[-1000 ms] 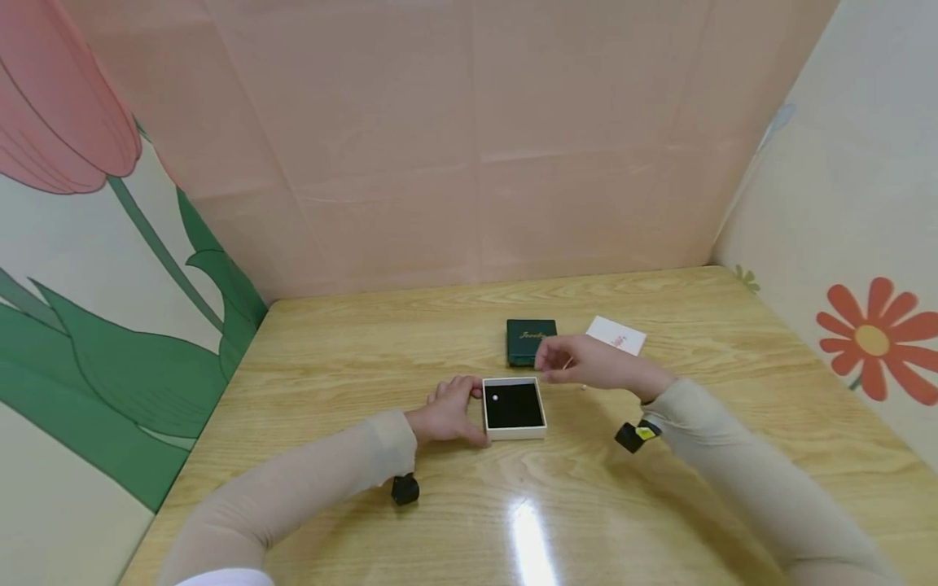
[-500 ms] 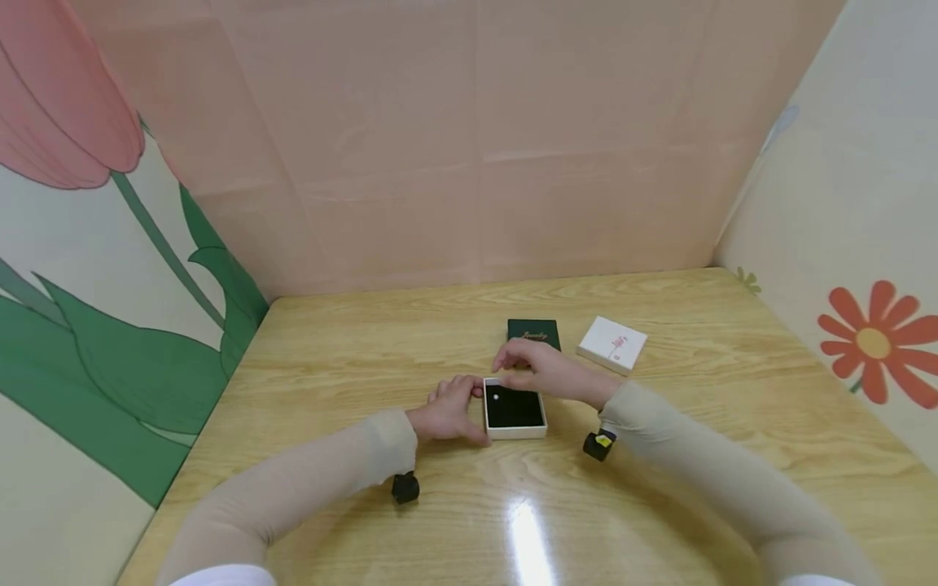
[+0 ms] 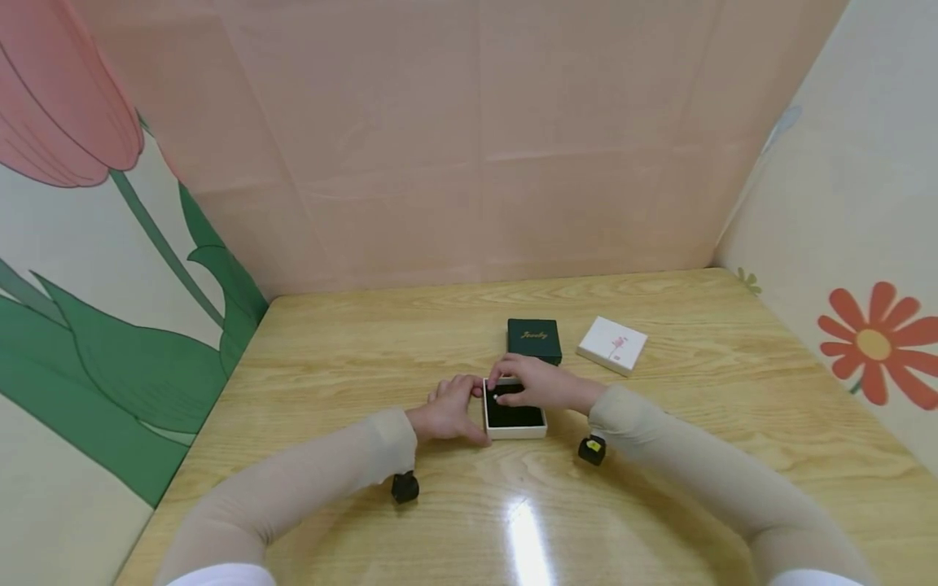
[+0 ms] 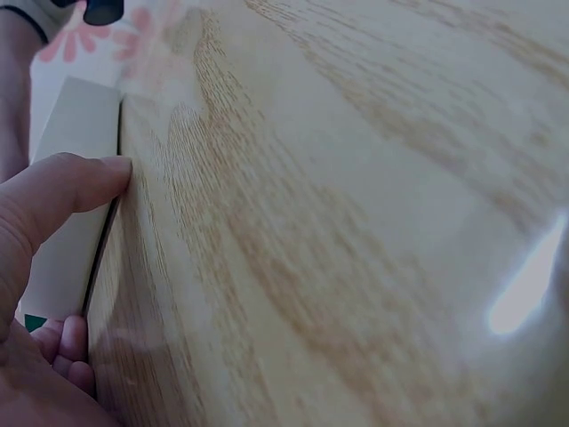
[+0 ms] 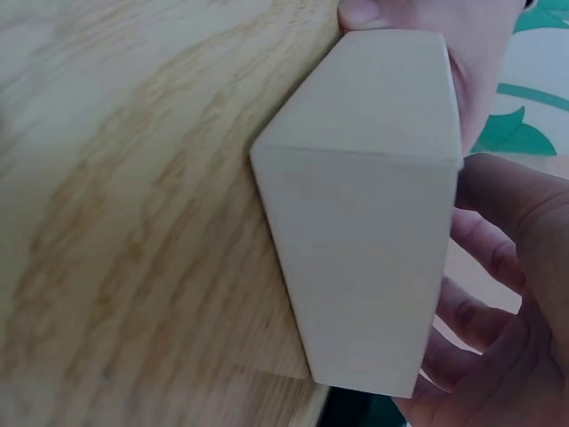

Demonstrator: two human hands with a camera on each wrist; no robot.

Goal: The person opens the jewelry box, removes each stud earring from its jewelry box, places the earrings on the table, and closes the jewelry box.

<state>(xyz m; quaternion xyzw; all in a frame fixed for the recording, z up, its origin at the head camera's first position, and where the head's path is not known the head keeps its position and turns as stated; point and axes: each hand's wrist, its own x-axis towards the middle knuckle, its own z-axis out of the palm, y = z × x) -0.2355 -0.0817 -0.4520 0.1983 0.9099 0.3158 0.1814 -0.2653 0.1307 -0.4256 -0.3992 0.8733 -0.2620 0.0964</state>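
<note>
**Fine work at bead, box braced**

Clock taken about the open white box (image 3: pixel 516 434), set near the middle of the table (image 3: pixel 330 545). Its 9 o'clock side is gripped by the left hand (image 3: pixel 449 413), half open: thumb at the 8 o'clock corner, bent fingers by the 10. A black insert (image 3: pixel 516 416) is seated inside; a white bead (image 3: pixel 495 397) is shown at its 10 o'clock. Over it the right hand (image 3: pixel 541 383) is poised, fingers bent, thumb and index slightly parted; any tiny hold can't be told.

Judged step: small piece being placed or adjusted. Next move: light fingertip precision called for, box held steady.

Farther: green box (image 3: pixel 532 336), 12–1 o'clock; printed white item (image 3: pixel 612 345), 2 o'clock, lid or box unclear.
</note>
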